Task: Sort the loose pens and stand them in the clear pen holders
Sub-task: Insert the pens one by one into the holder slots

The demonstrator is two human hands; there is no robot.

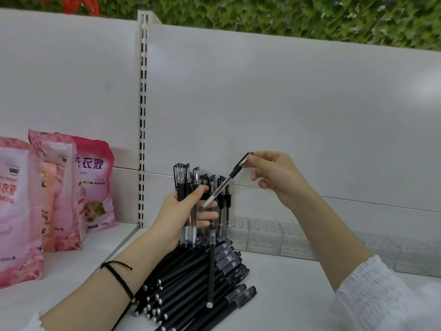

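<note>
I counted two hands over a white shelf [286, 304]. The left hand [177, 212] was curled round an upright bundle of clear-barrelled pens [181, 181] with black caps. At least three caps showed above the fingers, but I could not count the whole bundle.

The right hand [279, 177] pinched one single clear pen [225, 183] by its cap end between thumb and forefinger, with the other fingers loosely bent. That pen slanted down and left, and its tip reached the left hand's fingers.

Just below both hands lay one pile of matte black pens [188, 280], well over a dozen and too many to count exactly, fanned out on the shelf. One more black pen [211, 266] lay crosswise on top of the pile.

Right behind the left hand, four or so capped pens [228, 211] stood in the near end of the clear pen holders [298, 237]. The holders ran in a row along the back of the shelf toward the right, below the right forearm; I could not tell how many there were.

Three pink detergent pouches [94, 187] stood on the shelf at far left, well apart from the pens.
</note>
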